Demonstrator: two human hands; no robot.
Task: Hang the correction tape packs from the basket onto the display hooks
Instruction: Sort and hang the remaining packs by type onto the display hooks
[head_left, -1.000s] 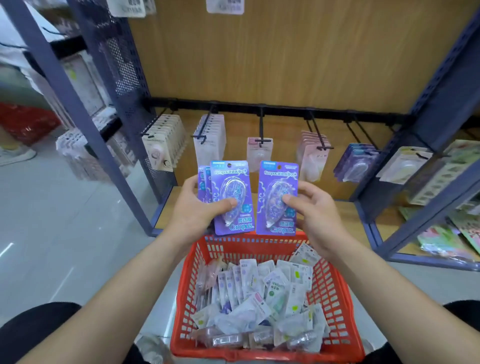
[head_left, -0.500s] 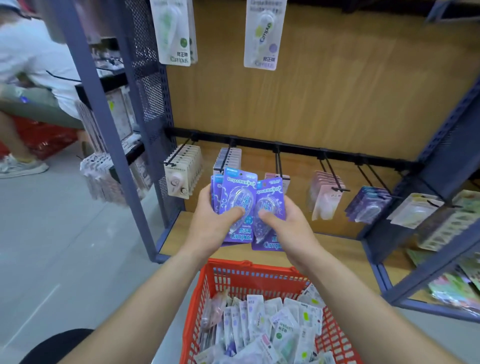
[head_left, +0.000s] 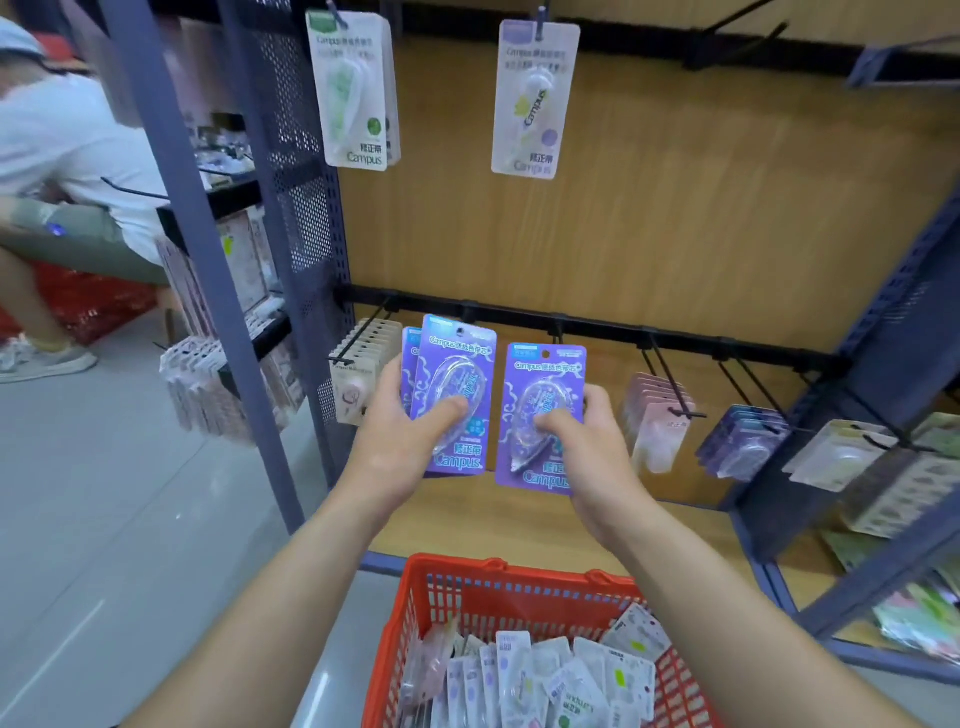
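Left hand (head_left: 404, 447) grips a small stack of purple Campus correction tape packs (head_left: 460, 364), thumb across the front blister, fingers curled behind. Count unclear, at least two

Right hand (head_left: 595, 449) pinches a single purple pack (head_left: 545, 371), thumb on the blister, fingers round its right edge. It's upright, just right of the stack, not touching it

Both are held up in front of the lower hook rail (head_left: 597, 332), hang holes just below the bar, not on any hook

Further right on that rail: pink packs (head_left: 654, 421), then matching purple packs (head_left: 743, 441). Cream packs (head_left: 358, 364) hang on the left, behind my left hand

Upper row: green Campus pack (head_left: 353, 93) and a lilac one (head_left: 535, 98)

Red basket (head_left: 498, 584) sits near me, below my arms, full of loose mixed packs (head_left: 545, 680)

Person in white shirt (head_left: 67, 135) crouched far left
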